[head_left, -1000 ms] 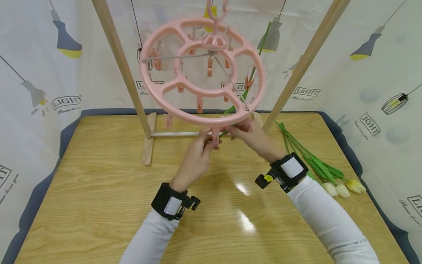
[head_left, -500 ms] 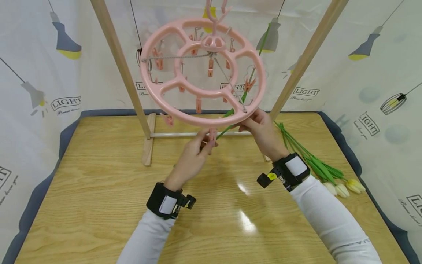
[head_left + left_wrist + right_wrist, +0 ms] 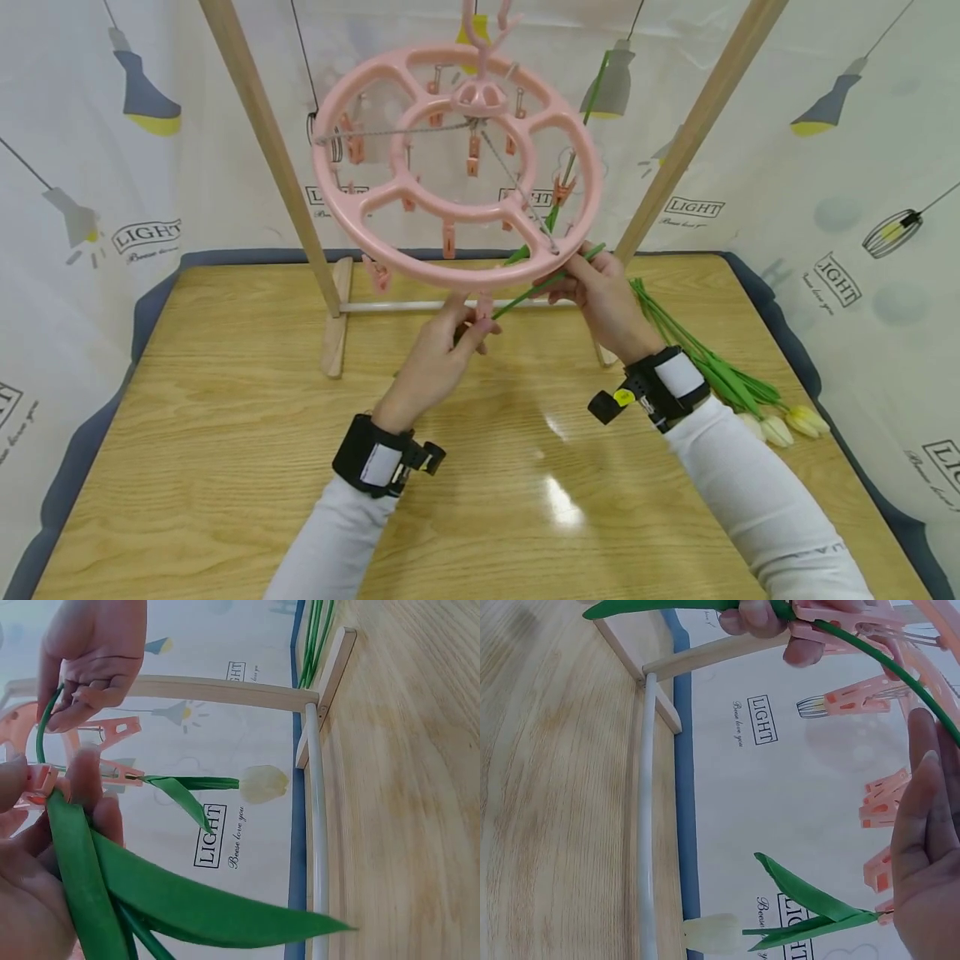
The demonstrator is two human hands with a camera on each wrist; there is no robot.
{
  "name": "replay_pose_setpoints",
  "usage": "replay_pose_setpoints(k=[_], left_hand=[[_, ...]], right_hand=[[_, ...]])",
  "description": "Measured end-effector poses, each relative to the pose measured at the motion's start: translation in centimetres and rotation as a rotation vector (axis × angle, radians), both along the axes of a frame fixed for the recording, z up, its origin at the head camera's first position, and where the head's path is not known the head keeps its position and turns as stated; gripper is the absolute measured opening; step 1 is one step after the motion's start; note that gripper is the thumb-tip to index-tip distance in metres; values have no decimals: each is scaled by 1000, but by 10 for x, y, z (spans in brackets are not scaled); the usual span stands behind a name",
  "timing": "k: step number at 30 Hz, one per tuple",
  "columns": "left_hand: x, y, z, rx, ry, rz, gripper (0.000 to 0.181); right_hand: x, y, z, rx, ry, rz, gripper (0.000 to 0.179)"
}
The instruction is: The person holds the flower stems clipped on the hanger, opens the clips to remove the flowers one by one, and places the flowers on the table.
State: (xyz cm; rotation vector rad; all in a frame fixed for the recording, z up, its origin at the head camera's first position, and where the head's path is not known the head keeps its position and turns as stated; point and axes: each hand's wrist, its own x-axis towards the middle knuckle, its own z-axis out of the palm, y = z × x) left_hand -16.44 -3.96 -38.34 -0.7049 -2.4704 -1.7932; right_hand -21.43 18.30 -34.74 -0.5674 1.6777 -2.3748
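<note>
My left hand [image 3: 435, 358] pinches a pink clothespin [image 3: 484, 308] hanging from the front rim of the pink round drying rack [image 3: 457, 273]. The green stem of a tulip [image 3: 528, 293] passes through at this clothespin. In the left wrist view its broad leaves [image 3: 195, 900] lie along my left palm, while its bloom is out of sight. To the right, my right hand [image 3: 603, 304] holds the stem near its free end, just under the rim. Another tulip [image 3: 262, 784] hangs bloom-down from a clothespin [image 3: 562, 190] at the rack's right side.
More tulips [image 3: 705, 358] lie on the right of the wooden table [image 3: 225, 467]. Several other clothespins [image 3: 448, 239] dangle from the rack. Wooden posts [image 3: 273, 158] rise on both sides, joined low down by a white bar [image 3: 386, 307]. A printed cloth [image 3: 847, 167] surrounds the table.
My right hand has moved right along the stem, whose free end now shows above the hand. My left hand has shifted slightly left and stays on the clothespin.
</note>
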Motion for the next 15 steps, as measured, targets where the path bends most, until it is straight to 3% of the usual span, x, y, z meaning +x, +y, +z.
replay_pose_setpoints(k=[6, 11, 15], left_hand=[[-1, 3, 3, 41, 16, 6, 10], [1, 5, 5, 94, 18, -13, 33], [2, 6, 5, 145, 43, -28, 39]], right_hand=[[3, 1, 3, 0, 41, 27, 21], [6, 2, 6, -17, 104, 85, 26], [11, 1, 9, 69, 147, 125, 27]])
